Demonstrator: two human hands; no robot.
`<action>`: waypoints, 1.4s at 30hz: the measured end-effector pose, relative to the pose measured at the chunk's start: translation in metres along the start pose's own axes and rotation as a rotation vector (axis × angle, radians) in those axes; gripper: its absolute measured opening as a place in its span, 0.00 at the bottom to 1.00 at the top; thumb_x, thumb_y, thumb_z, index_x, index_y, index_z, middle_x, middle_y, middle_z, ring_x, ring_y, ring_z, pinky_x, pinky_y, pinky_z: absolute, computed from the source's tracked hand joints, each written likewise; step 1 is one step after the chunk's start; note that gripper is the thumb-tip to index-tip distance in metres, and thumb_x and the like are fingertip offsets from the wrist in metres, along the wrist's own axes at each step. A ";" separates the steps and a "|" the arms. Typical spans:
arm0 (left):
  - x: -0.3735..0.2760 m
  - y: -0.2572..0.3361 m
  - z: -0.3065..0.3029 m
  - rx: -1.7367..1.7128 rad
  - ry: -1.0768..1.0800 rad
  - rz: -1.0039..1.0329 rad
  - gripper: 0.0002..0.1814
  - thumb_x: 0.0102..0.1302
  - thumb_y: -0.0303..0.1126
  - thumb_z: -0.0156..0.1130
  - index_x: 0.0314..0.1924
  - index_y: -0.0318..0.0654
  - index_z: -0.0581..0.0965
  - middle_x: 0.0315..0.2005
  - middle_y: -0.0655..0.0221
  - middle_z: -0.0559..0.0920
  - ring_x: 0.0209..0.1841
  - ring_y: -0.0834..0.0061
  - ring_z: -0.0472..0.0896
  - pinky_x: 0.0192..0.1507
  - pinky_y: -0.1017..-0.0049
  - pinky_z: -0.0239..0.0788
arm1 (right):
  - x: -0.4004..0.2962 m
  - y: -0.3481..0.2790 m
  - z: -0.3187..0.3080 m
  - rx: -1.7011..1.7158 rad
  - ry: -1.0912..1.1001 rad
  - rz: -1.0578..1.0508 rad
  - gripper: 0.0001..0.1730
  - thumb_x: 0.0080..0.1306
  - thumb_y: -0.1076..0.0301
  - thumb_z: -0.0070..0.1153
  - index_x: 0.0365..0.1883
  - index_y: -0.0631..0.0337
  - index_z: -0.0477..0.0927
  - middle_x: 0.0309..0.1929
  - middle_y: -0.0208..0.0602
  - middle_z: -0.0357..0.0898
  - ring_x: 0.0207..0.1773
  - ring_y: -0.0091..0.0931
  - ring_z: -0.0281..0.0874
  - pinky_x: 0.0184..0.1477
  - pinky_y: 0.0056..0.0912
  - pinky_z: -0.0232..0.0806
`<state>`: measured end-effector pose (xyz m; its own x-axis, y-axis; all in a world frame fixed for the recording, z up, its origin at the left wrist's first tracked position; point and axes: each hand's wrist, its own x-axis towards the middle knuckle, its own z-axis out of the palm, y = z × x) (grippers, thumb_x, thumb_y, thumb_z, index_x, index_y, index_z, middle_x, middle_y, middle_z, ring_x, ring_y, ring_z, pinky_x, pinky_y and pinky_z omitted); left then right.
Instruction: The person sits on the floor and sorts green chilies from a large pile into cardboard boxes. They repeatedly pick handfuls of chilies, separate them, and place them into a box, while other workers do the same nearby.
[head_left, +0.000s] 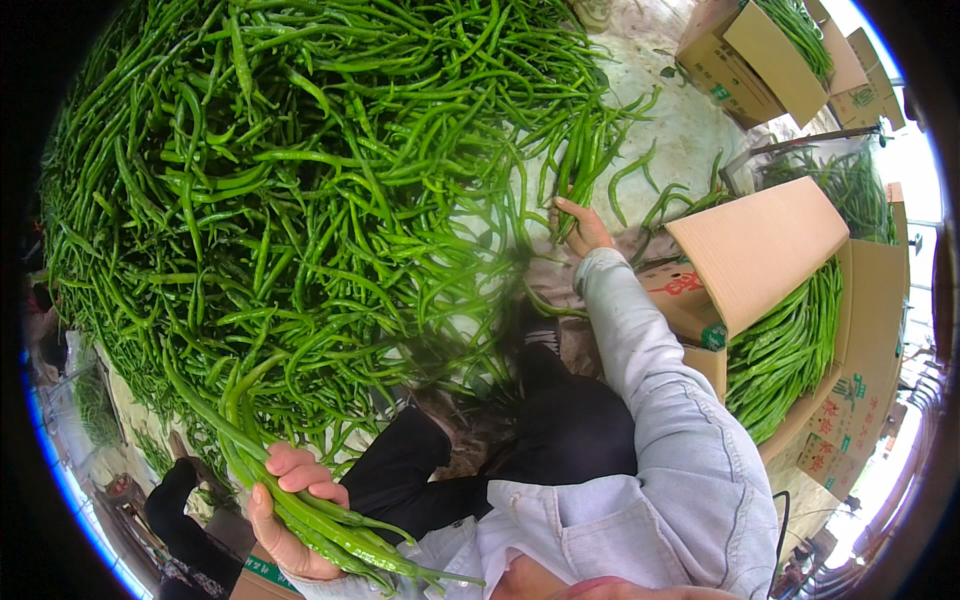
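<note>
My left hand (296, 517) is at the lower left, closed around a small bunch of long green chili peppers (330, 532). Their stems point toward my chest and their tips toward the pile. Stretched out at centre right, my right hand (581, 229) grips another bunch of green peppers (589, 157) at the edge of the heap. Its palm side is hidden. A huge loose pile of long green peppers (300, 187) covers the upper left, spread over a pale sheet (667, 112).
An open cardboard box (877, 315) packed with green peppers stands right of my right arm, one flap raised. Another box with peppers (731, 67) is at the upper right. Lower left, another person's dark-clothed leg (172, 510) shows beside a box (262, 577).
</note>
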<state>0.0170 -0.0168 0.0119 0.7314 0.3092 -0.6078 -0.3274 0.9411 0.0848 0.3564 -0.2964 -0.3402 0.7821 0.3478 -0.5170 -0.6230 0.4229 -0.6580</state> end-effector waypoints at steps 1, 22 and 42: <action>-0.001 0.000 0.000 0.001 -0.001 0.000 0.19 0.62 0.29 0.58 0.52 0.45 0.64 0.41 0.80 0.71 0.43 0.84 0.71 0.51 0.71 0.64 | 0.000 0.000 0.000 -0.001 0.001 0.001 0.10 0.61 0.72 0.57 0.42 0.61 0.75 0.32 0.32 0.78 0.31 0.24 0.75 0.34 0.25 0.69; 0.003 0.001 0.001 0.010 -0.019 0.003 0.22 0.63 0.29 0.58 0.56 0.44 0.63 0.42 0.80 0.70 0.43 0.85 0.70 0.52 0.71 0.63 | 0.014 0.004 -0.026 -0.021 0.353 -0.144 0.05 0.62 0.72 0.56 0.36 0.61 0.77 0.26 0.30 0.76 0.24 0.21 0.71 0.25 0.22 0.65; 0.017 0.001 0.005 0.007 0.045 0.030 0.19 0.62 0.29 0.58 0.52 0.43 0.64 0.41 0.78 0.71 0.43 0.82 0.72 0.51 0.70 0.65 | 0.050 0.072 0.039 -1.476 0.406 -0.235 0.24 0.46 0.57 0.67 0.36 0.65 0.80 0.36 0.54 0.81 0.41 0.45 0.79 0.44 0.42 0.71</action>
<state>0.0319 -0.0103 0.0055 0.6936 0.3308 -0.6399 -0.3441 0.9326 0.1091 0.3503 -0.2163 -0.3919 0.9598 0.0483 -0.2764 -0.1180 -0.8243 -0.5537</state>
